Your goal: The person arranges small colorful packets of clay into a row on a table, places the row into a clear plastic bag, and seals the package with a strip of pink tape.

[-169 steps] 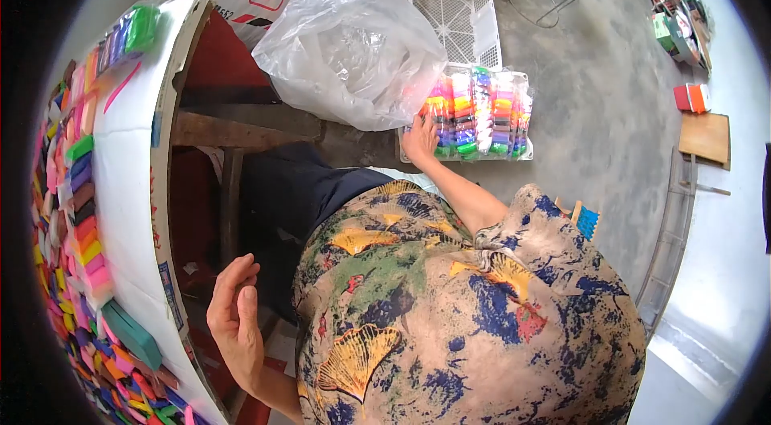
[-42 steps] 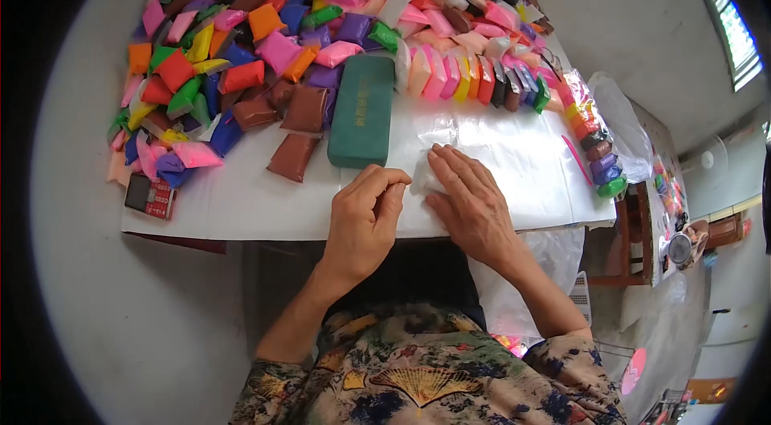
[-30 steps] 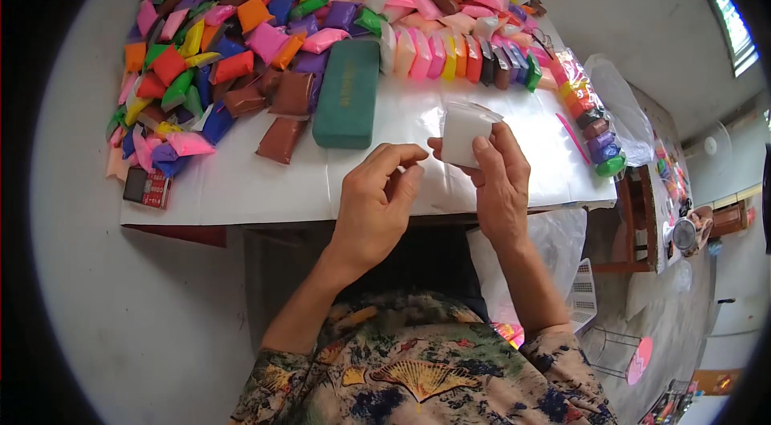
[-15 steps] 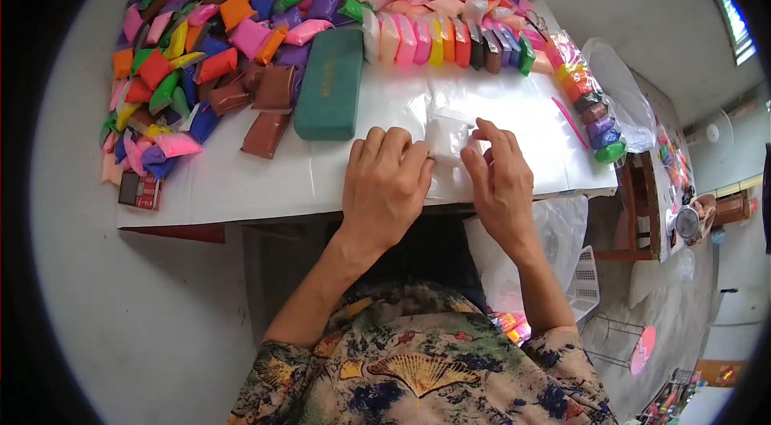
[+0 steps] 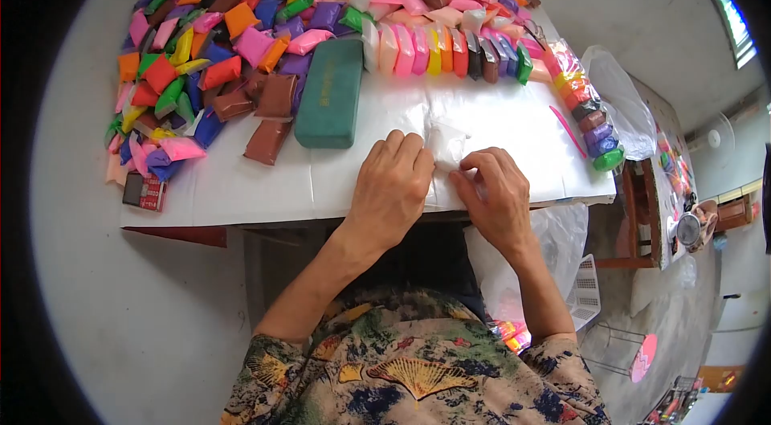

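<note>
A white packet (image 5: pixel 447 145), seemingly in a clear plastic bag, lies on the white-covered table between my hands. My left hand (image 5: pixel 392 184) is closed at the bag's left edge, its fingers curled down. On the other side, my right hand (image 5: pixel 499 194) is closed with bent fingers, its thumb and fingertips at the bag's lower right corner. Beyond them stands a row of coloured packets (image 5: pixel 450 51), side by side. A dark green case (image 5: pixel 330 96) lies to the left of my left hand.
A large heap of coloured packets (image 5: pixel 221 71) covers the table's back left. At the right lie a clear bag filled with stacked coloured packets (image 5: pixel 590 116) and a pink strip (image 5: pixel 567 132). A small red-and-black box (image 5: pixel 144 192) sits at the front left corner.
My right hand has lowered and its fingers have closed in on the bag's corner. The white packet now looks tilted and bunched. My left hand stays at the bag's left side.
</note>
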{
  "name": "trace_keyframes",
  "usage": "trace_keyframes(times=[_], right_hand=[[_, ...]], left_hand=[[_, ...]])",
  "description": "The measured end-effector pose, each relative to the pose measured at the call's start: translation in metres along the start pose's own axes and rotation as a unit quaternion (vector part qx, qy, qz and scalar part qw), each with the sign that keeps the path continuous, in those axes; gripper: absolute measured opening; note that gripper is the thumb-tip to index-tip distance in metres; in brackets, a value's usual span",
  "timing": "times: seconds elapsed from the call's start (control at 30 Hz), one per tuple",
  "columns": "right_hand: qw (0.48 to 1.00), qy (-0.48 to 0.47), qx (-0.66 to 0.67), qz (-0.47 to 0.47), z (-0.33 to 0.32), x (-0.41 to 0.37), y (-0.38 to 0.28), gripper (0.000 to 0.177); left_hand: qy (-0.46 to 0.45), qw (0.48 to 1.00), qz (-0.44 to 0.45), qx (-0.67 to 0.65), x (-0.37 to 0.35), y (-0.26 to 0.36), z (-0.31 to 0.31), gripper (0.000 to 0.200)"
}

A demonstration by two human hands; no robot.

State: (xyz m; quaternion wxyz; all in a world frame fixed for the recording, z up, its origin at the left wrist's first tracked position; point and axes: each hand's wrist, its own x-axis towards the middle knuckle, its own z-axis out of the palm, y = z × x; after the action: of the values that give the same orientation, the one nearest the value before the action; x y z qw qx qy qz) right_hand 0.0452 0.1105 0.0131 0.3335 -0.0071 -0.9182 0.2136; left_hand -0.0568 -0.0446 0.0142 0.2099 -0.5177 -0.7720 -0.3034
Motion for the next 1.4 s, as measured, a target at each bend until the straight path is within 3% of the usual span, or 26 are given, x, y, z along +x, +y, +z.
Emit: trace_keyframes(times=[0.3, 0.5, 0.8, 0.9, 0.97, 1.07, 1.2, 1.3, 1.37, 1.4], right_hand=[[0.997, -0.073, -0.037, -0.004, -0.013, 0.006, 0.001, 0.019], [0.994, -0.060, -0.049, -0.071, -0.011, 0.011, 0.005, 0.018], [0.996, -0.039, -0.072, 0.035, 0.005, 0.008, -0.006, 0.015], [0.996, -0.043, -0.029, 0.070, -0.001, 0.009, -0.016, 0.017], [0.983, -0.061, 0.081, 0.155, -0.009, 0.012, -0.013, 0.019], [0.907, -0.067, 0.286, 0.303, -0.013, 0.025, -0.014, 0.027], [0.798, -0.139, 0.470, 0.351, -0.012, 0.052, -0.021, 0.016], [0.821, -0.126, 0.455, 0.321, 0.000, 0.066, -0.023, 0.022], [0.912, -0.065, 0.328, 0.238, 0.015, 0.077, -0.036, 0.023], [0.948, -0.027, 0.260, 0.183, 0.026, 0.080, -0.038, 0.022]], left_hand=[[-0.015, 0.999, 0.038, -0.011, 0.004, -0.007, -0.001, 0.009], [-0.009, 0.998, 0.040, -0.053, 0.005, -0.013, 0.000, 0.008], [-0.007, 0.999, 0.047, 0.000, 0.004, -0.005, -0.001, 0.009], [0.001, 0.999, 0.036, -0.013, 0.000, -0.006, -0.003, 0.009], [0.023, 0.999, 0.032, -0.016, -0.001, -0.007, -0.006, 0.010], [0.057, 0.998, 0.022, -0.005, -0.005, -0.008, -0.012, 0.023], [0.096, 0.995, 0.020, 0.017, -0.008, -0.010, -0.019, 0.026], [0.134, 0.989, -0.038, 0.047, -0.009, -0.020, -0.025, 0.032], [0.169, 0.973, -0.109, 0.115, -0.007, -0.019, -0.038, 0.036], [0.165, 0.968, -0.139, 0.129, -0.011, -0.025, -0.036, 0.048]])
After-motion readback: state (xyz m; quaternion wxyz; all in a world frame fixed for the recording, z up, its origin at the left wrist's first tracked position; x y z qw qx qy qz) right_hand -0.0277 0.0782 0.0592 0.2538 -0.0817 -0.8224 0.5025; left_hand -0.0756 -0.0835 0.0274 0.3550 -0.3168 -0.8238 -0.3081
